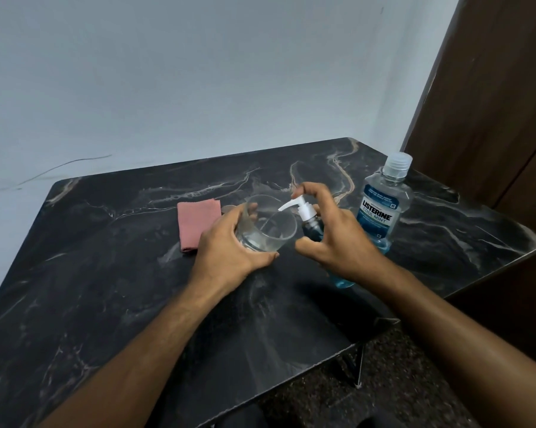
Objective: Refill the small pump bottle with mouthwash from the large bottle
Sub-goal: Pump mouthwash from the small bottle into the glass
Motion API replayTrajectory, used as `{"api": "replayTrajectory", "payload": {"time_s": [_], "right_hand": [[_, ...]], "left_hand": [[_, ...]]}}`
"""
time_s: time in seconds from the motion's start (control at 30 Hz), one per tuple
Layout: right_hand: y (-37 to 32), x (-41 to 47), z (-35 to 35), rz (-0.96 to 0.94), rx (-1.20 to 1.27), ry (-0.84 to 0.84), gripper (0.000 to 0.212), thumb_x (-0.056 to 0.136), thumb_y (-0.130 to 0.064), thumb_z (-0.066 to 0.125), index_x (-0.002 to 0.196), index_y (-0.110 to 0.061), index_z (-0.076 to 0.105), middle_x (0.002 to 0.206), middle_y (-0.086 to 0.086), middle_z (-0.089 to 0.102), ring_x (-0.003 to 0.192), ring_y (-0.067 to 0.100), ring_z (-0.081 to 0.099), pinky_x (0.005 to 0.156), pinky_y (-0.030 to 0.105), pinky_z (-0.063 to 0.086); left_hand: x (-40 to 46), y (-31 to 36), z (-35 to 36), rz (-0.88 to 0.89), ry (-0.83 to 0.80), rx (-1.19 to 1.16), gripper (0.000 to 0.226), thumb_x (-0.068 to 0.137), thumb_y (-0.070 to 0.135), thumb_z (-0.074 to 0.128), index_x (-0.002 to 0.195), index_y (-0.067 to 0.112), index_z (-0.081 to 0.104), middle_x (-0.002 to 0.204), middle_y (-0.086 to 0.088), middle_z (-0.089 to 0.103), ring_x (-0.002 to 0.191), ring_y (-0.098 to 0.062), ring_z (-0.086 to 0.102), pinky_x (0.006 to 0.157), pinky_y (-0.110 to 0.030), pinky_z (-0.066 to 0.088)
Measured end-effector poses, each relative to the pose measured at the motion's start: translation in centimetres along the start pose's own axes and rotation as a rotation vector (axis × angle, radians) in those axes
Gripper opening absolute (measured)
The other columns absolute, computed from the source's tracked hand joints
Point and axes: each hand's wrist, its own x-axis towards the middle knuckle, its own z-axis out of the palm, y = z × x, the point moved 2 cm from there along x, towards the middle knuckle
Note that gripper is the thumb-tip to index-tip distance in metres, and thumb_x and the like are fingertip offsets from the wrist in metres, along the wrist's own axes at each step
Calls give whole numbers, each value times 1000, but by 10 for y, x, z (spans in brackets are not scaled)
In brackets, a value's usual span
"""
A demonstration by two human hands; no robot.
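Observation:
My right hand grips the small pump bottle, which holds blue liquid, with a fingertip on top of its white pump head. The nozzle points left over a clear drinking glass. My left hand holds that glass, tilted a little above the table; a thin stream seems to run from the nozzle into it. The large Listerine mouthwash bottle stands upright at the right with its clear cap on, behind my right hand, partly filled with blue liquid.
A folded pink cloth lies on the black marble-patterned table, left of the glass. A pale wall runs behind the table and a dark wooden panel stands at the right. The table's near right edge drops to a speckled floor.

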Motion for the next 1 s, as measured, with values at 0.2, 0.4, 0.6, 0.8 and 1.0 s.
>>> {"api": "replayTrajectory", "payload": {"time_s": [0.2, 0.4, 0.6, 0.8, 1.0], "right_hand": [[2, 2, 3, -21, -26, -34, 79, 78, -10, 72, 139, -41, 32, 82, 7, 65, 52, 5, 47, 49, 17, 39], [2, 1, 3, -28, -46, -32, 70, 80, -9, 72, 131, -37, 33, 79, -3, 60, 57, 3, 51, 49, 16, 42], [1, 2, 2, -44, -34, -20, 80, 78, -8, 72, 140, -40, 32, 79, 6, 62, 52, 6, 46, 48, 17, 39], [-1, 1, 2, -23, -90, -28, 69, 81, -11, 73, 130, -37, 33, 81, -5, 58, 58, 4, 52, 52, 16, 44], [-4, 0, -1, -46, -87, -27, 82, 78, -9, 71, 139, -43, 29, 77, 2, 59, 56, 14, 53, 50, 22, 45]], "left_hand": [[0, 2, 0, 11, 12, 9, 90, 56, 26, 98, 136, 30, 59, 120, 18, 69, 114, 6, 62, 92, -4, 45], [-1, 4, -1, 18, 32, 23, 91, 56, 26, 99, 137, 29, 59, 120, 17, 68, 114, 4, 62, 93, -7, 46], [0, 4, -2, 25, 38, 22, 90, 57, 25, 98, 138, 29, 58, 121, 16, 68, 114, 3, 62, 89, -4, 45], [0, 4, -3, 24, 55, 20, 90, 56, 24, 99, 136, 28, 59, 120, 17, 68, 113, 4, 62, 88, -2, 45], [0, 4, -3, 26, 63, 20, 90, 56, 26, 99, 137, 29, 58, 122, 16, 68, 114, 1, 63, 91, -7, 46]]}}
